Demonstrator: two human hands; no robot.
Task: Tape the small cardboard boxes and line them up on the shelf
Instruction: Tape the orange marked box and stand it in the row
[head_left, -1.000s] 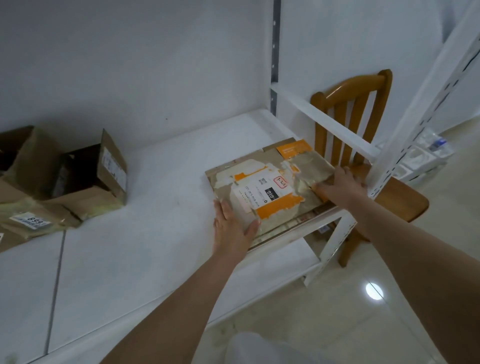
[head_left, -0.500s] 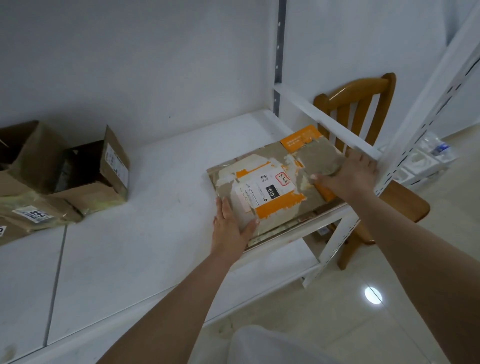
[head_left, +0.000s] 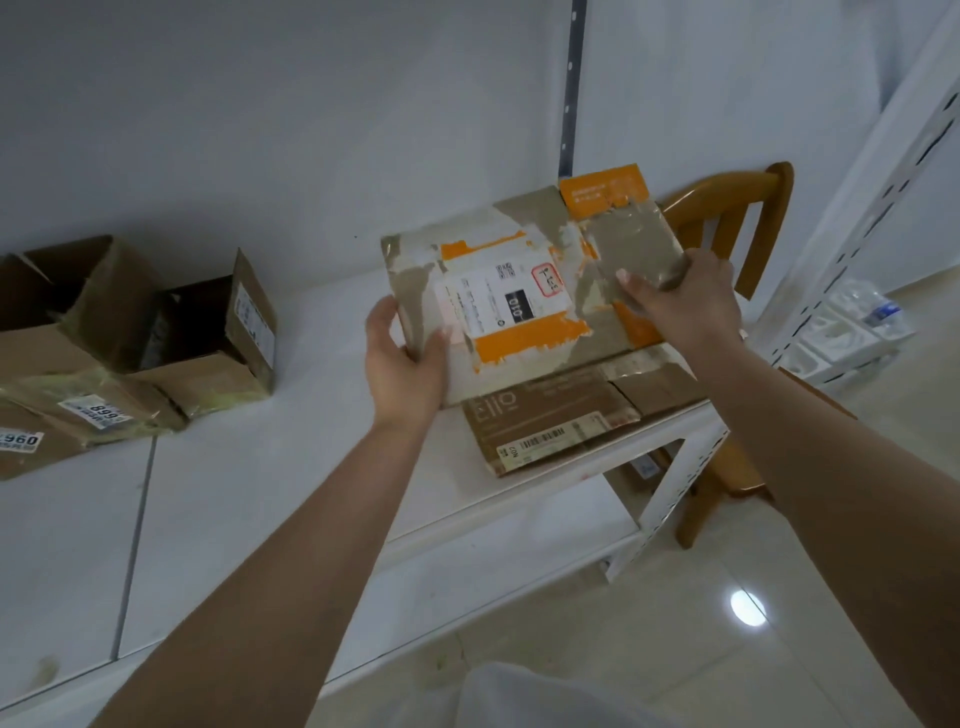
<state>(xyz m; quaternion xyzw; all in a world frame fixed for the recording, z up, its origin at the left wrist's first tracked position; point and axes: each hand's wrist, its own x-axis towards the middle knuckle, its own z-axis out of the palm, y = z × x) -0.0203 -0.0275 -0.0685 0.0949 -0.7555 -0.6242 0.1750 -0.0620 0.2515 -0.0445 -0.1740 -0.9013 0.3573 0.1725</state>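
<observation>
Fingers (head_left: 434, 340) of the left hand (head_left: 402, 364) and right hand (head_left: 685, 306) grip the flat cardboard box (head_left: 519, 291) at opposite edges, above the shelf (head_left: 311, 467).

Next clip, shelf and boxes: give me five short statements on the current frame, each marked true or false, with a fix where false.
1. Both hands grip the flattened box. True: left hand, right hand.
2. That box lies flat on the shelf. False: it is lifted and tilted.
3. Another flat box lies on the shelf beneath it. True.
4. The open boxes sit at the shelf's right end. False: they sit on the left.
5. A wooden chair stands beyond the shelf's right end. True.
</observation>
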